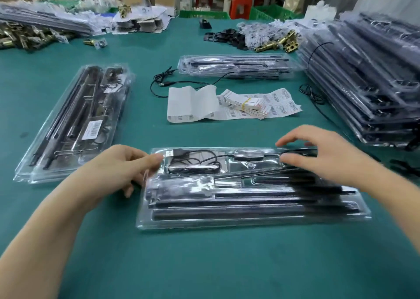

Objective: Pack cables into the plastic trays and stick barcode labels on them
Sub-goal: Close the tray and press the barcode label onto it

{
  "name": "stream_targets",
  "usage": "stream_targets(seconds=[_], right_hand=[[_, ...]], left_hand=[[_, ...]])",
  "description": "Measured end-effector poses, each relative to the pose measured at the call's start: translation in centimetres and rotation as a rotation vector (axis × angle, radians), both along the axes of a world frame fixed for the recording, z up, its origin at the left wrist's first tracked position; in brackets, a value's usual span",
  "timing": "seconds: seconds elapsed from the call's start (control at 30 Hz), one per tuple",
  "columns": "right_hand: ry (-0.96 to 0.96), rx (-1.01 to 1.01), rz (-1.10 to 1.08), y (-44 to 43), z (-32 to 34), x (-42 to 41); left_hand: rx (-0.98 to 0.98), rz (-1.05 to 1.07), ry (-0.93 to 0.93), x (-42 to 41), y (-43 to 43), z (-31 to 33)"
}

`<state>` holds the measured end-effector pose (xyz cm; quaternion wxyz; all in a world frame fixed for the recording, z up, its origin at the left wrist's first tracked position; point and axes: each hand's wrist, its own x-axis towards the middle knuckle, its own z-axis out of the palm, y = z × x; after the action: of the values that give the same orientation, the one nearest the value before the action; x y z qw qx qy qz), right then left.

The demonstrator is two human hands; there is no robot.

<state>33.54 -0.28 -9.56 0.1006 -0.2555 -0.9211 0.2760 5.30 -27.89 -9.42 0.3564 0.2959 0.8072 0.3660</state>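
Observation:
A clear plastic tray with black rods lies crosswise in front of me on the green table. A coiled black cable with a USB plug and an inline switch sits in its far compartment. My left hand holds the tray's left end, thumb by the USB plug. My right hand rests over the tray's far right part, fingers bent down onto the cable there. Barcode label sheets lie beyond the tray. A loose black cable lies behind them.
A labelled closed tray stack lies at the left. Another tray sits further back. A tall pile of trays fills the right side. Brass parts, black clips and paper cards crowd the far edge.

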Motion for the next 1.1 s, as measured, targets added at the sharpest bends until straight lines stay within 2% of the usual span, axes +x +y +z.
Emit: stream_targets(seconds=[0.03, 0.1, 0.17, 0.3, 0.37, 0.5, 0.7, 0.87, 0.97, 1.03, 1.1], right_hand=[[0.022, 0.007, -0.004, -0.3, -0.6, 0.3], [0.071, 0.018, -0.025, -0.9, -1.6, 0.4], [0.11, 0.027, -0.051, -1.2, -2.3, 0.3], [0.155, 0.028, -0.079, -1.6, -2.6, -0.1], [0.154, 0.012, -0.078, -1.8, -2.5, -0.5], [0.146, 0.01, -0.109, -2.2, -2.4, -1.1], [0.154, 0.009, -0.118, -2.0, -2.8, -1.0], [0.161, -0.005, -0.119, -2.1, -2.6, -1.0], [0.166, 0.018, -0.12, -2.1, -2.6, -1.0], [0.173, 0.021, -0.122, -2.2, -2.6, -0.9], [0.184, 0.024, -0.121, -2.4, -2.6, -0.9]], left_hand=[[-0.059, 0.006, 0.132, 0.2, 0.0, 0.0], [-0.196, 0.018, 0.512, 0.6, -0.1, -0.1], [-0.208, 0.058, 0.802, 0.9, -0.1, 0.0], [0.025, 0.009, 1.011, 2.3, 0.5, 0.3], [0.038, -0.127, 0.979, 3.9, 1.4, 0.2], [-0.103, -0.337, 0.783, 6.1, 2.9, -1.7], [-0.175, -0.448, 0.773, 5.6, 2.7, -2.8], [-0.283, -0.544, 0.675, 5.3, 3.0, -1.5], [-0.22, -0.459, 0.672, 3.8, 5.0, 0.4], [-0.099, -0.298, 0.88, 1.8, 7.5, 1.0], [-0.05, -0.145, 0.979, -0.2, 10.0, 1.1]])
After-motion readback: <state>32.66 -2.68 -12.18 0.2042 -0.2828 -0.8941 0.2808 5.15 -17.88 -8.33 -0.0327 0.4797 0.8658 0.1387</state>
